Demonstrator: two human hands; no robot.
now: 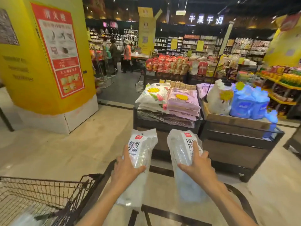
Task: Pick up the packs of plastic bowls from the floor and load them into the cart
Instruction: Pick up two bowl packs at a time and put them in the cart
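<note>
"千果千询"-like white characters on the hanging sign (pixel 205 19); black chinese print, red logo on both bowl packs (pixel 141 149)

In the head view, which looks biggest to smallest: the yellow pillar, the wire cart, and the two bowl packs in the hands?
1. Yellow pillar
2. Wire cart, partly cut off by the frame
3. Left-hand bowl pack and right-hand bowl pack: they look alike, so no ranking.
</note>
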